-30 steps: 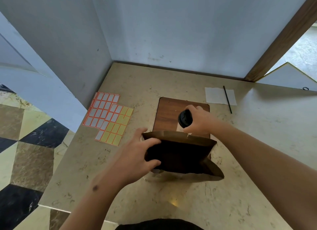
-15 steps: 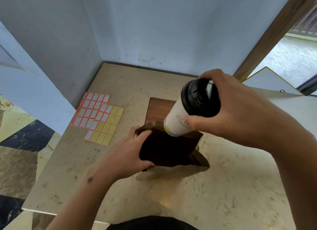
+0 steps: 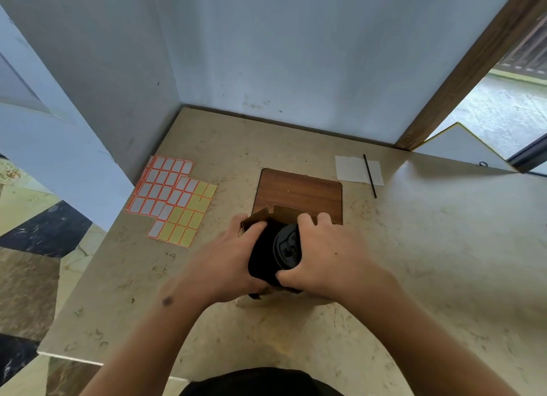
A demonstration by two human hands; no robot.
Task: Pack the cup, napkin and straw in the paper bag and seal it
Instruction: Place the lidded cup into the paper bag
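surface [image 3: 414, 277]: beige, mottled marble | paper bag [image 3: 268, 215]: brown kraft, dark inside | cup [image 3: 285, 249]: black lid | board [image 3: 299, 193]: reddish-brown woodgrain | napkin [image 3: 352, 169]: white | straw [image 3: 370, 175]: black | label sheets [image 3: 168, 193]: white with orange borders, some yellow | walls [image 3: 281, 55]: pale blue-grey

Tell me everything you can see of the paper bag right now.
The paper bag is brown, kraft-like, standing upright with its mouth open, on the near edge of the wooden board. Its far rim looks notched and creased. Inside, only the cup's black lid shows; the interior is dark. The left hand grips the left rim, thumb inside. The right hand covers the right side, fingers round the lid. The bag's lower part is hidden.
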